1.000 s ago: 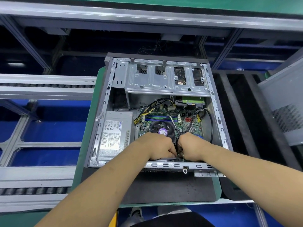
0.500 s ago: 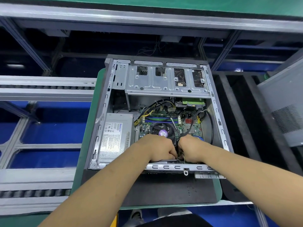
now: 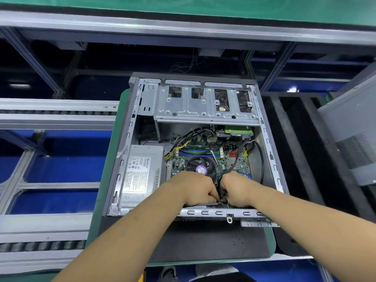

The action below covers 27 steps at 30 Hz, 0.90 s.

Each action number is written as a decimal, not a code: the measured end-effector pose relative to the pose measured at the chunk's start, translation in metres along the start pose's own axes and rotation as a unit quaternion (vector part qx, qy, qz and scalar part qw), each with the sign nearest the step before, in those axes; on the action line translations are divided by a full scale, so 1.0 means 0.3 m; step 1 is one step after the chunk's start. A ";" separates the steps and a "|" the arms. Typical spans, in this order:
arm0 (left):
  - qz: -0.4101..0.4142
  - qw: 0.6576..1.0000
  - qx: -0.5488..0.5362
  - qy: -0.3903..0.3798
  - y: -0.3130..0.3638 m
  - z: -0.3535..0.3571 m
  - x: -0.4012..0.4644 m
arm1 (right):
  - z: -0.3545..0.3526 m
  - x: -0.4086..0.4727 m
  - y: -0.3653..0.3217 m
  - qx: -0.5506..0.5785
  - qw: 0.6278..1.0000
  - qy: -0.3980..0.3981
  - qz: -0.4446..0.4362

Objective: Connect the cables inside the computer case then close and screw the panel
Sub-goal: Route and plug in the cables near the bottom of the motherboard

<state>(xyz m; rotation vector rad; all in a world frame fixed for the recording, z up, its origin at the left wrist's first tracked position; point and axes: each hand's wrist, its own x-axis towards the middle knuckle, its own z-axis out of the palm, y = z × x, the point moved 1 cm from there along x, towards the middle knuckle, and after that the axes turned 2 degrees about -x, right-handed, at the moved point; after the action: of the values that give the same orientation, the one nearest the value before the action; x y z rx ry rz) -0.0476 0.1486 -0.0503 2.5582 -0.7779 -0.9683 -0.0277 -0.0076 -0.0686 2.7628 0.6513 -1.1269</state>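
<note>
1. Forearms reach in from the near edge, over the front rim of the computer case (image 3: 203, 213), which lies open on its side on a green mat (image 3: 105, 200) on the counter.
2. Just inside that near rim, the left hand (image 3: 196, 189) and right hand (image 3: 237, 188) sit knuckle to knuckle, fingers curled down into the gap between them. Both seem to pinch at the black cables (image 3: 220, 176) that drop there, though the fingertips and any plug are hidden, so I cannot tell exactly what each one grips.
3. Compared with a second ago, almost nothing has shifted: both hands stay in the same spot by the rim and the view has only tilted slightly. I judge that the connector is still being seated, so the cable step is not finished.
4. Just beyond the hands sits the round fan (image 3: 200, 165) with its purple sticker, on the green circuit board (image 3: 234, 159).
5. Left of the fan lies the grey power supply box (image 3: 142, 169), its label facing up.
6. Further into the case, yellow and black wires (image 3: 183, 143) arch over the board toward the metal drive cage (image 3: 203, 104) at the far end.
7. Right of the case, well apart, a grey side panel (image 3: 352, 139) leans unused; closing and screwing remain ahead.
</note>
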 end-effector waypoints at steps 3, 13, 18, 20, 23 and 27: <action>0.001 1.000 0.001 -0.001 -0.001 0.003 -0.001 | 0.000 -0.001 -0.001 -0.007 1.000 -0.001 -0.002; 0.000 1.000 -0.005 0.002 -0.004 0.011 0.002 | -0.003 -0.016 -0.003 -0.008 1.000 0.000 -0.020; 0.001 1.000 -0.008 0.003 -0.005 0.014 0.004 | 0.002 -0.014 -0.002 0.006 1.000 -0.001 -0.018; 0.000 1.000 -0.010 0.003 -0.007 0.014 0.005 | 0.001 -0.014 -0.003 0.015 1.000 0.000 -0.016; -0.001 1.000 -0.010 0.002 -0.006 0.013 0.005 | 0.000 -0.012 -0.001 0.005 1.000 -0.006 -0.020; -0.001 1.000 -0.009 0.003 -0.008 0.014 0.004 | 0.003 -0.010 -0.008 -0.009 1.000 -0.014 -0.018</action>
<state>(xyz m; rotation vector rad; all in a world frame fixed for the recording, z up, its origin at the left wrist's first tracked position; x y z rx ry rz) -0.0487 0.1495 -0.0549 2.5458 -0.7604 -0.9640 -0.0312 -0.0069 -0.0669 2.7261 0.7080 -1.1598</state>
